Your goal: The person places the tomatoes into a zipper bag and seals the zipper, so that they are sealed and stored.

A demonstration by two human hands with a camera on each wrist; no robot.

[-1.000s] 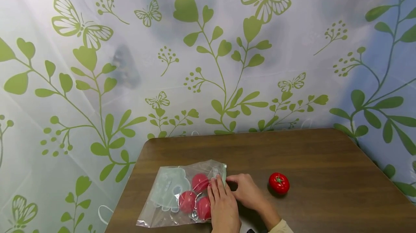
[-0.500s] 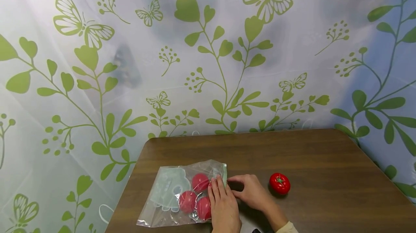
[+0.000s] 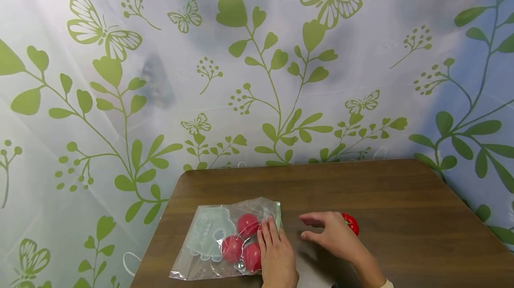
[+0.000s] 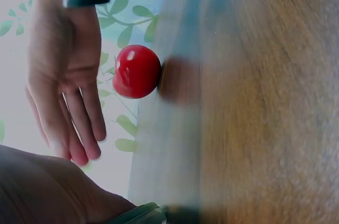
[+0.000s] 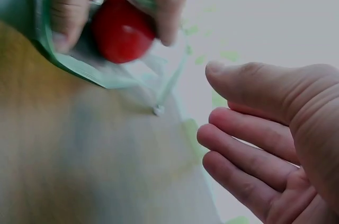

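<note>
A clear zip bag [image 3: 210, 268] with a green-edged mouth lies on the table, several red tomatoes [image 3: 232, 248] inside. My left hand [image 3: 278, 254] holds the bag beside its mouth; in the right wrist view its thumb [image 5: 71, 9] and fingers come down on either side of a tomato [image 5: 123, 30] at the opening. My right hand [image 3: 337, 236] is above the table to the right of the bag, thumb and fingers apart, holding nothing. Behind it, partly hidden in the head view, is a loose red tomato [image 3: 351, 224]; the left wrist view shows this tomato [image 4: 136, 71] whole.
The brown wooden table [image 3: 401, 203] extends to the right and back. A patterned curtain [image 3: 257, 100] with green leaves and butterflies hangs behind it. A pale green printed shape [image 3: 209, 230] shows on the bag's left part.
My right hand has left the bag's mouth and moved right, in front of the loose tomato. My left hand and the bag stay in place.
</note>
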